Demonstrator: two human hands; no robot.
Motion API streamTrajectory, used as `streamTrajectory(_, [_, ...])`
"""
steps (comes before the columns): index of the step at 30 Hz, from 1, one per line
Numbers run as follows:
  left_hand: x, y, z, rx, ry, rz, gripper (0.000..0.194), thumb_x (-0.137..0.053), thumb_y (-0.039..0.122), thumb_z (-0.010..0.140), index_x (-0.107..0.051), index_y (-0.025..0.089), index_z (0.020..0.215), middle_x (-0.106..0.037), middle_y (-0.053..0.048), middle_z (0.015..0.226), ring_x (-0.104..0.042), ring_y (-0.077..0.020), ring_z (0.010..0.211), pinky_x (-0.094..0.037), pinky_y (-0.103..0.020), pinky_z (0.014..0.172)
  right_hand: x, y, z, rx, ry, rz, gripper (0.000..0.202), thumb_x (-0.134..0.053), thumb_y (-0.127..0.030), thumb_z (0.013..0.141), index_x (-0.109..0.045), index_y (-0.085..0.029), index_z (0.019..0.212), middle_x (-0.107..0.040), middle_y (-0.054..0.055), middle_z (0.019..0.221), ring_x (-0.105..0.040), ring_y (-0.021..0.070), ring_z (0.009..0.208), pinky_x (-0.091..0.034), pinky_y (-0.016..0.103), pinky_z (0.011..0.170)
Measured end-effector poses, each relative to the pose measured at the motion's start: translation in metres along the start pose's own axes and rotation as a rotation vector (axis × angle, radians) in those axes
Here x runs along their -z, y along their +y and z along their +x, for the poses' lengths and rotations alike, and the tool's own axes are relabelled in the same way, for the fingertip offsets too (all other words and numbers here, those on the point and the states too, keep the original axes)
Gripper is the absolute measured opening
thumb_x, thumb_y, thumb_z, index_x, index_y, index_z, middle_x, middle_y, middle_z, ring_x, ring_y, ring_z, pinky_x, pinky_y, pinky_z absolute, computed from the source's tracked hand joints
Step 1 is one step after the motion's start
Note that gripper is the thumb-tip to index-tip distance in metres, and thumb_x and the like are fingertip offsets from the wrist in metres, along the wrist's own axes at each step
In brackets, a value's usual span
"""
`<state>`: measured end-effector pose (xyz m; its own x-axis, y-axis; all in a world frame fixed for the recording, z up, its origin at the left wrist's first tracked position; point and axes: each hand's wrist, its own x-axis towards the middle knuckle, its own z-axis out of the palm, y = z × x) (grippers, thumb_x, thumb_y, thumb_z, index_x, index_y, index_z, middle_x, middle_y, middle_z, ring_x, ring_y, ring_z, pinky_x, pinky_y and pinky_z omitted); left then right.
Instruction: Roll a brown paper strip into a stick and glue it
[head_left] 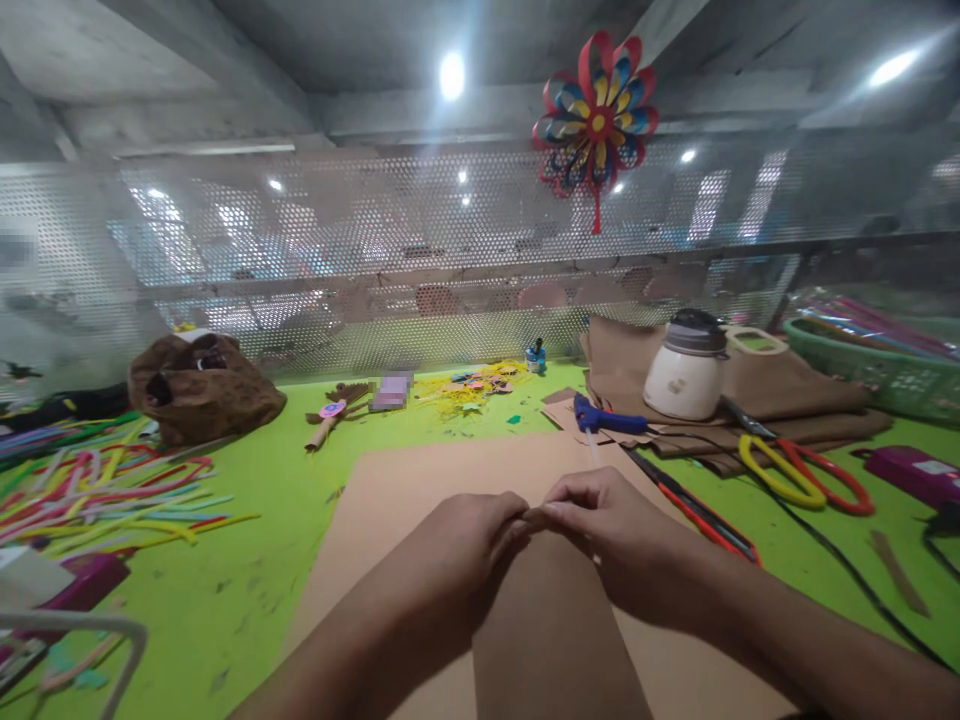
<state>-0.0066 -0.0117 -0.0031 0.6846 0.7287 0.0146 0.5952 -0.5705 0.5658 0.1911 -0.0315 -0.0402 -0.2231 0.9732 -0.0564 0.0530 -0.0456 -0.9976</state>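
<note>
A strip of brown paper (551, 620) lies lengthwise over a tan board (390, 490) in front of me. My left hand (476, 535) is closed at the far left corner of this paper, thumb and fingers pressed on its edge. At the same far end my right hand (607, 525) pinches the edge between thumb and fingertips, and the edge looks raised or curled there. A thin pale stick shows by the right fingers; I cannot tell whether it is held. Just beyond my right hand rests a blue glue gun (611, 418).
Right: a box cutter (705, 515), scissors (806, 480), a white jug (686, 370), folded brown sheets (810, 385) and a green basket (877, 365). Left: colourful pipe cleaners (135, 490) and a brown bag (202, 385). Yellow shreds (465, 390) lie at the back, before a perforated panel (360, 260).
</note>
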Motion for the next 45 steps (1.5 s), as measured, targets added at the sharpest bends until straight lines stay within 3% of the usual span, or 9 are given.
streamTrajectory(8, [0.004, 0.0, -0.006, 0.046, 0.075, 0.116, 0.036, -0.032, 0.044, 0.096, -0.057, 0.02, 0.087, -0.061, -0.003, 0.078, -0.047, -0.0145, 0.064, -0.025, -0.028, 0.055, -0.001, 0.001, 0.002, 0.04, 0.129, 0.02, 0.02, -0.065, -0.034, 0.081, -0.065, -0.015, 0.074, -0.056, -0.001, 0.063, -0.047, 0.0108, 0.057, -0.033, 0.024, 0.053])
streamTrajectory(18, [0.011, -0.003, -0.007, 0.078, -0.063, 0.053, 0.034, -0.035, 0.041, 0.094, -0.057, 0.019, 0.081, -0.058, 0.0, 0.069, -0.042, -0.011, 0.056, -0.025, -0.026, 0.051, 0.009, -0.004, -0.006, -0.031, -0.078, 0.129, 0.017, -0.067, -0.03, 0.08, -0.063, -0.014, 0.077, -0.046, -0.004, 0.061, -0.038, 0.0087, 0.056, -0.025, 0.023, 0.05])
streamTrajectory(23, [0.019, -0.008, -0.005, 0.062, -0.126, 0.017, 0.034, -0.043, 0.046, 0.09, -0.055, 0.018, 0.075, -0.054, 0.001, 0.066, -0.04, -0.01, 0.056, -0.026, -0.025, 0.051, 0.017, -0.004, -0.007, -0.077, -0.094, 0.123, 0.019, -0.066, -0.031, 0.081, -0.062, -0.015, 0.071, -0.04, -0.006, 0.053, -0.031, 0.0076, 0.049, -0.019, 0.024, 0.048])
streamTrajectory(28, [0.018, -0.01, -0.003, 0.113, 0.018, -0.122, 0.035, -0.044, 0.046, 0.09, -0.056, 0.017, 0.075, -0.052, 0.002, 0.067, -0.039, -0.0101, 0.058, -0.027, -0.023, 0.05, 0.011, -0.004, -0.008, -0.048, -0.09, 0.281, 0.022, -0.07, -0.033, 0.078, -0.058, -0.017, 0.068, -0.043, -0.007, 0.051, -0.033, 0.0073, 0.046, -0.021, 0.023, 0.047])
streamTrajectory(31, [0.017, -0.011, 0.002, 0.076, -0.038, -0.265, 0.032, -0.047, 0.043, 0.088, -0.064, 0.016, 0.085, -0.06, -0.002, 0.077, -0.047, -0.0125, 0.066, -0.034, -0.024, 0.058, 0.009, 0.0, -0.008, -0.047, -0.131, 0.307, 0.023, -0.067, -0.036, 0.081, -0.056, -0.018, 0.07, -0.043, -0.006, 0.051, -0.035, 0.0082, 0.046, -0.025, 0.024, 0.049])
streamTrajectory(34, [0.018, -0.012, 0.004, 0.029, -0.128, -0.354, 0.031, -0.05, 0.04, 0.087, -0.069, 0.016, 0.094, -0.064, -0.004, 0.084, -0.049, -0.0138, 0.071, -0.037, -0.025, 0.064, 0.014, 0.002, -0.01, -0.001, -0.162, 0.114, 0.023, -0.061, -0.036, 0.083, -0.055, -0.019, 0.07, -0.042, -0.006, 0.053, -0.035, 0.0096, 0.049, -0.025, 0.025, 0.05])
streamTrajectory(38, [0.012, -0.013, 0.001, 0.112, -0.142, -0.438, 0.032, -0.049, 0.04, 0.087, -0.069, 0.016, 0.093, -0.057, 0.0, 0.07, -0.038, -0.0101, 0.058, -0.028, -0.024, 0.052, 0.017, -0.007, -0.014, 0.222, -0.106, -0.294, 0.015, -0.067, -0.028, 0.077, -0.062, -0.017, 0.068, -0.057, 0.002, 0.072, -0.044, 0.0139, 0.067, -0.028, 0.026, 0.058])
streamTrajectory(42, [0.01, -0.009, 0.0, 0.065, -0.085, -0.297, 0.028, -0.049, 0.037, 0.087, -0.068, 0.016, 0.087, -0.059, -0.001, 0.073, -0.041, -0.0107, 0.063, -0.029, -0.023, 0.054, 0.004, -0.016, -0.016, 0.411, -0.035, -0.678, 0.024, -0.057, -0.031, 0.088, -0.064, -0.018, 0.07, -0.06, 0.004, 0.073, -0.047, 0.0153, 0.068, -0.029, 0.027, 0.06])
streamTrajectory(45, [0.012, -0.012, 0.004, 0.086, -0.115, -0.161, 0.027, -0.05, 0.039, 0.086, -0.065, 0.017, 0.086, -0.059, 0.0, 0.069, -0.044, -0.0108, 0.06, -0.03, -0.023, 0.054, -0.006, -0.015, -0.017, 0.435, 0.008, -0.796, 0.033, -0.048, -0.034, 0.094, -0.061, -0.018, 0.068, -0.058, 0.002, 0.068, -0.047, 0.013, 0.063, -0.029, 0.027, 0.057])
